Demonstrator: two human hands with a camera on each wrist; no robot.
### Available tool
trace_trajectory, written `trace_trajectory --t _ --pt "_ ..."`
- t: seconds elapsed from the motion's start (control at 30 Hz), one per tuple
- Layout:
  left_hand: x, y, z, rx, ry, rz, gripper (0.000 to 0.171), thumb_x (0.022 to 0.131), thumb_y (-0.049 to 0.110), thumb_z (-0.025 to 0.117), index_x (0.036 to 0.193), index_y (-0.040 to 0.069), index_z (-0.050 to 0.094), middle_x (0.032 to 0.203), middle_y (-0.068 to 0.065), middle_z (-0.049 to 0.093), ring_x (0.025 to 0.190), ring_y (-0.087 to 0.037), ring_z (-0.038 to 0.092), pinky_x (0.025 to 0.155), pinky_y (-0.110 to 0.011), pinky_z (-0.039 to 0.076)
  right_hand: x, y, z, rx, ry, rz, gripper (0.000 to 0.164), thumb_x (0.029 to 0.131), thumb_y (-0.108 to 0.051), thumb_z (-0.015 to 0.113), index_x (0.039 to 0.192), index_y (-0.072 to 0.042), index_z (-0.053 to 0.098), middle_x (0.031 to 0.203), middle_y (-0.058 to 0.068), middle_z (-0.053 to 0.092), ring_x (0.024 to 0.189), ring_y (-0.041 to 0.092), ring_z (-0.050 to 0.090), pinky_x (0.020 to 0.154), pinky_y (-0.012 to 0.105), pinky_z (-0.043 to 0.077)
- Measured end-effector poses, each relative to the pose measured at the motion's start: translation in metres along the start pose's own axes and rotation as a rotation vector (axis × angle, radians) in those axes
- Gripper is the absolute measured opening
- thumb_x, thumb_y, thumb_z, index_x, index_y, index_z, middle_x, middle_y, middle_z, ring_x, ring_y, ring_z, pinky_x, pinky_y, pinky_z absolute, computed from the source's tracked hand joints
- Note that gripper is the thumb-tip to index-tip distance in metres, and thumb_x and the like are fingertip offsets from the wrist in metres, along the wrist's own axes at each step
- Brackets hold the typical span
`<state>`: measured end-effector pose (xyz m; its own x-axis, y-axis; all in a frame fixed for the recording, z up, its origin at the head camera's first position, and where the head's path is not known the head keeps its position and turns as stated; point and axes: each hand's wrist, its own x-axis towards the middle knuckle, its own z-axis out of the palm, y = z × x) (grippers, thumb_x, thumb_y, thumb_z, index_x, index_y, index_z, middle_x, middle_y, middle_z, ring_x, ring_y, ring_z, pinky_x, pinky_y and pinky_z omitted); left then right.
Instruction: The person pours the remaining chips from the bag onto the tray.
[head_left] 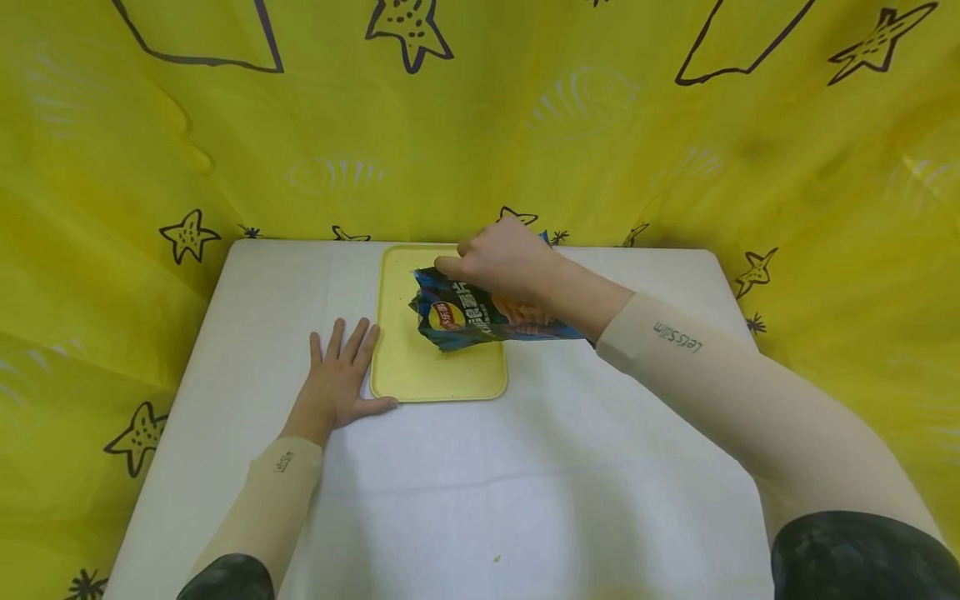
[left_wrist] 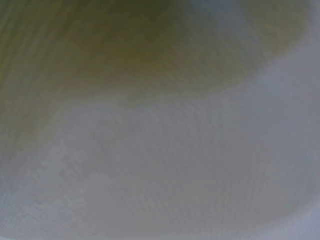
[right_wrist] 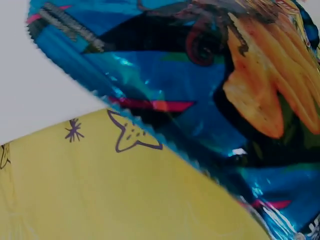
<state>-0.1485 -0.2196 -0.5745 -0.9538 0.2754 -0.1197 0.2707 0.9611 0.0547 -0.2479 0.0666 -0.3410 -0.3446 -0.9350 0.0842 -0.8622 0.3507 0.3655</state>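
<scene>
A blue and black bag of potato chips [head_left: 480,321] is held over a pale yellow tray [head_left: 438,379], its left end above the tray's middle. My right hand [head_left: 510,258] grips the bag from above, thumb toward the left end. The right wrist view shows the shiny blue foil of the chip bag [right_wrist: 165,85] close up, with a picture of ridged chips and a serrated edge. My left hand [head_left: 341,375] lies with spread fingers on the table at the tray's left edge, thumb by its lower left corner. In the left wrist view everything is blurred.
The tray lies on a white-covered table [head_left: 480,500]. A yellow curtain [head_left: 480,125] with star and shell drawings hangs behind the table and at its sides. A tiny crumb [head_left: 497,558] lies near the front of the table.
</scene>
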Motion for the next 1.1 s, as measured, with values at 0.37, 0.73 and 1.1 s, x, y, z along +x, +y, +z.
trace_trajectory --t 0.37,0.73,1.1 --pt "0.0006 0.0008 -0.0068 0.020 -0.012 0.004 0.126 0.069 0.099 0.030 0.162 0.018 0.000 0.169 -0.008 -0.001 0.153 -0.042 -0.008 0.115 -0.070 -0.008 0.0022 0.0013 0.0025 0.039 0.008 0.018 0.018 0.100 -0.003 0.053 0.092 -0.018 0.060 0.058 -0.002 0.044 0.049 0.012 0.025 0.042 0.030 0.029" --pt "0.0014 -0.0003 -0.0007 0.024 -0.001 0.008 0.126 0.069 0.100 0.025 0.162 0.019 -0.003 0.169 -0.008 -0.002 0.152 -0.041 -0.012 0.114 -0.068 -0.012 0.0031 0.0006 0.0024 0.052 0.037 0.018 0.016 0.103 -0.009 0.053 0.095 -0.019 0.063 0.058 0.000 0.050 0.048 0.013 0.030 0.041 0.031 0.032" --pt "0.0039 -0.0011 0.0030 0.020 -0.011 0.000 0.126 0.069 0.099 0.028 0.161 0.020 -0.006 0.169 -0.007 -0.006 0.152 -0.040 -0.017 0.113 -0.068 -0.016 0.0076 -0.0008 0.0023 0.056 -0.033 0.004 0.017 0.102 -0.006 0.052 0.096 -0.018 0.063 0.061 0.000 0.052 0.050 0.013 0.033 0.043 0.031 0.036"
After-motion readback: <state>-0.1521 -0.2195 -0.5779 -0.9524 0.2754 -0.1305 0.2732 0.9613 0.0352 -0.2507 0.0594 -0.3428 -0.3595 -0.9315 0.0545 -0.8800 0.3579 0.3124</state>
